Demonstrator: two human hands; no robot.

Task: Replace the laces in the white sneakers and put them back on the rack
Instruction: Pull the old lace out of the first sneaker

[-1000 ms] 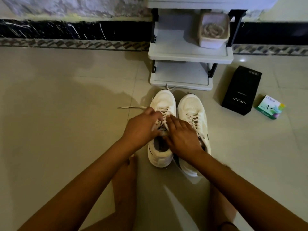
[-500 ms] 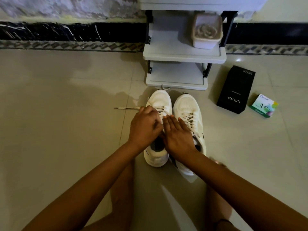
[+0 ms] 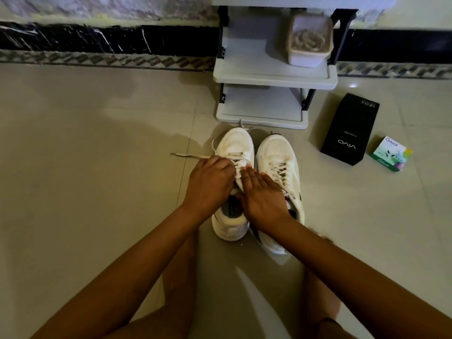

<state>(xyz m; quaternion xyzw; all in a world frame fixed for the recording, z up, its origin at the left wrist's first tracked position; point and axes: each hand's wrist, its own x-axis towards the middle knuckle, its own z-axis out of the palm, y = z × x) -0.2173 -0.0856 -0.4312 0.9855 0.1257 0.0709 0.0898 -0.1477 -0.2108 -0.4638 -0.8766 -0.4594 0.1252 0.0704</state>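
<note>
On the beige tiled floor [image 3: 97, 167], between the person's bare knees, two white sneakers are standing side by side, their toes pointing at the shoe rack [image 3: 274, 79] and stopping just short of its lowest shelf. The left hand [image 3: 210, 184] is bending over the left-side sneaker [image 3: 236, 148], its fingers curling down onto the lacing and gripping the loose lace [image 3: 188, 155], whose free end is trailing out to the left across the floor; the knuckles are hiding the exact pinch. The right hand [image 3: 263, 195] is lying flat with its fingers straight and pressed together, its fingertips resting on the tongue of the same sneaker while its palm is covering the inner edge of the right-side sneaker [image 3: 276, 152], which is showing full criss-cross lacing. Up on the rack's middle shelf, a pale plastic container [image 3: 309, 55] is holding something coiled, too blurred to name. Right of the rack, a black vivo box [image 3: 347, 133] is lying on the floor, and a small green and white box [image 3: 390, 154] is sitting just beside it.
</note>
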